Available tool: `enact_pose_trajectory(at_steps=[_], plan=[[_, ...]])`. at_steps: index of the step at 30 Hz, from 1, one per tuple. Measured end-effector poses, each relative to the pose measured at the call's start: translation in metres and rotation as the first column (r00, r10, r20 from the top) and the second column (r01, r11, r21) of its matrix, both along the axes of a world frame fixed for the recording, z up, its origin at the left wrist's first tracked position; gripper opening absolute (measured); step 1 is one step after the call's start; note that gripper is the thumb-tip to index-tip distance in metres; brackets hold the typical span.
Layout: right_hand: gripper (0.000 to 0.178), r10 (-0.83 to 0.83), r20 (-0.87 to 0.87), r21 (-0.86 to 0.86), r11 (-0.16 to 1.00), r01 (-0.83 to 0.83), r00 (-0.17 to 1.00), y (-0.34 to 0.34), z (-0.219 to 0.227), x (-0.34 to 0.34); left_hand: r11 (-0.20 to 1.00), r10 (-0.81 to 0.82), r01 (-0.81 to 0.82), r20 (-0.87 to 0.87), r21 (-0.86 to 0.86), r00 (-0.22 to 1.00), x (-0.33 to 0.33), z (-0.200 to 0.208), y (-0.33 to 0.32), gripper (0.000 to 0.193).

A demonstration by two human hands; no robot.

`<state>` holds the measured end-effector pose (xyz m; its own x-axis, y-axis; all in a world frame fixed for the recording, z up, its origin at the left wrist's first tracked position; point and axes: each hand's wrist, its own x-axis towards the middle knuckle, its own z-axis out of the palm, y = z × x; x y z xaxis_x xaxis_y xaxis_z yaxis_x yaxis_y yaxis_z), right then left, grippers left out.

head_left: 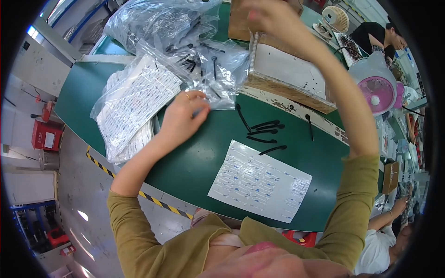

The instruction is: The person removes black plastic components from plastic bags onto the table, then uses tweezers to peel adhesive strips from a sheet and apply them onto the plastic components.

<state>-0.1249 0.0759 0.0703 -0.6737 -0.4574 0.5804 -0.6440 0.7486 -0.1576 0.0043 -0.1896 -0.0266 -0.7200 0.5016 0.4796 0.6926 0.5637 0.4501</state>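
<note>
**Fingers at the bag's lower edge**

Fingers of the left hand (181,118) curl lightly, touching the clear bag of black parts (218,69) at upper centre. Loose black strips (262,132) lie right of it, long axes across the frame (nearer this hand). The right hand (271,16), raised at top centre, shows no readable grip.

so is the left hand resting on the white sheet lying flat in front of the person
No, the left hand touches the clear plastic bag of black parts, well apart from the white sheet nearer the table edge.
</note>
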Motion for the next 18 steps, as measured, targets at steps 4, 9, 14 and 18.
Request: enact_pose_trajectory(at_steps=[4, 9, 14, 18], plan=[[0.039, 0.095, 0.46, -0.067, 0.995, -0.072, 0.883, -0.03, -0.016, 0.087, 0.91, -0.02, -0.21, 0.543, 0.358, 0.84, -0.032, 0.017, -0.012, 0.013], [0.05, 0.153, 0.726, -0.294, 0.95, 0.102, 0.67, -0.049, -0.024, 0.094, 0.577, -0.466, -0.33, 0.633, 0.747, 0.618, -0.038, 0.04, -0.016, 0.01], [0.04, 0.441, 0.86, -0.509, 0.777, 0.372, 0.256, -0.051, -0.022, 0.107, 0.175, -0.847, -0.239, 0.27, 0.955, 0.458, -0.037, 0.052, -0.002, 0.013], [0.016, 0.738, 0.648, -0.689, 0.463, 0.558, 0.188, -0.036, -0.024, 0.126, 0.16, -0.909, -0.241, 0.238, 0.957, 0.342, -0.023, 0.041, 0.029, 0.027]])
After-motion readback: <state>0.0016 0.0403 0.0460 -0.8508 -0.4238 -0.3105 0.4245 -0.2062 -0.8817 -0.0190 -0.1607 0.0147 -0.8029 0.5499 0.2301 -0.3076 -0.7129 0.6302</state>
